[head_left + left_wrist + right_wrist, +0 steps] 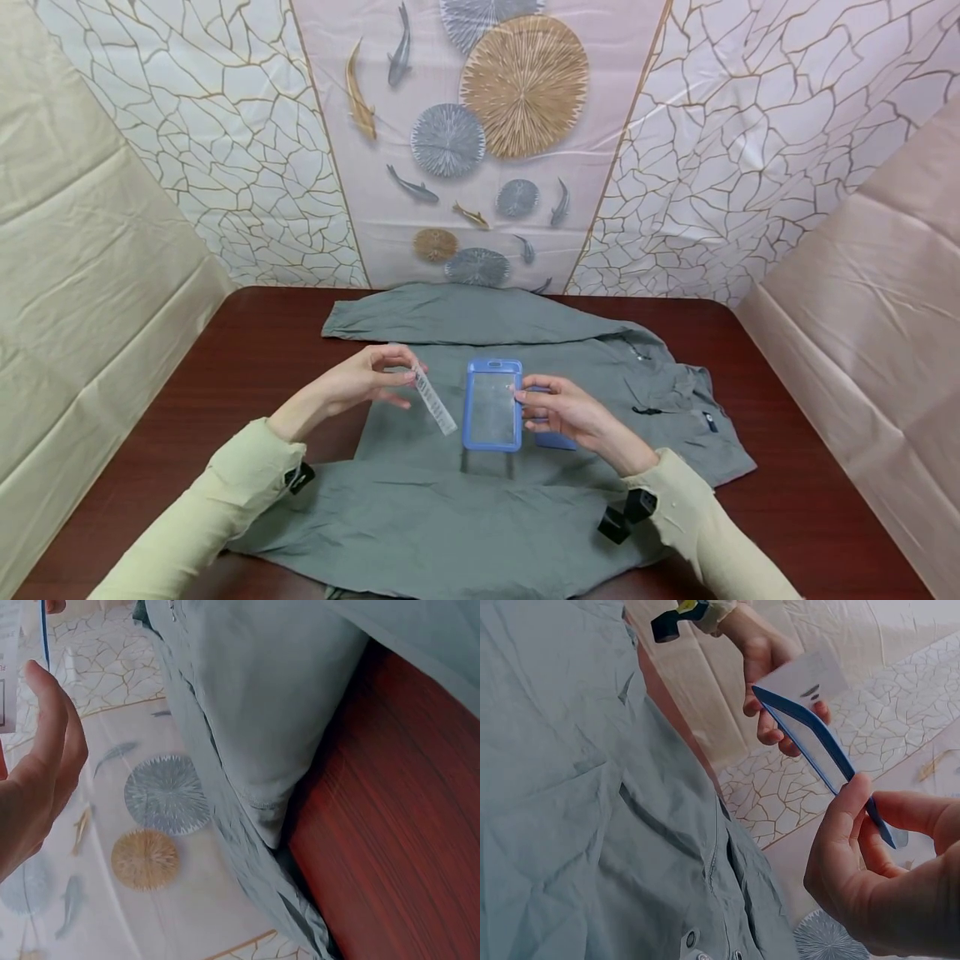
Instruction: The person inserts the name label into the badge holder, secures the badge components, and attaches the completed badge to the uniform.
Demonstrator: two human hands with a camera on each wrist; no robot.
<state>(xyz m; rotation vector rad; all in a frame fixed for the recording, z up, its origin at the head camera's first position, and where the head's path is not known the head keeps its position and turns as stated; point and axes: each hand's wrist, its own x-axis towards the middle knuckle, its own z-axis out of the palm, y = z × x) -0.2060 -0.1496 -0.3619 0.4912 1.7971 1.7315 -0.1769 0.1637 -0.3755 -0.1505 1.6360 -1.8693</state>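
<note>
In the head view a blue-framed card holder (492, 447) with a clear window stands upright above the grey garment; my right hand (566, 410) pinches its right edge. To its left, my left hand (360, 383) pinches the top of a white printed card (435, 404), seen nearly edge-on and tilted. Card and holder are apart in that view. The right wrist view shows my right hand (892, 862) gripping the blue holder (806, 716), with the card (810, 679) in my left hand (769, 682) behind it. The left wrist view catches only part of the left hand (45, 765) and card (7, 675).
A grey garment (450, 533) with long sleeves lies spread over the dark red table (277, 367). Beneath my right hand a flat blue piece (556, 441) rests on the garment. Patterned cloth (262, 150) hangs behind the table, with beige cloth (862, 292) at the sides.
</note>
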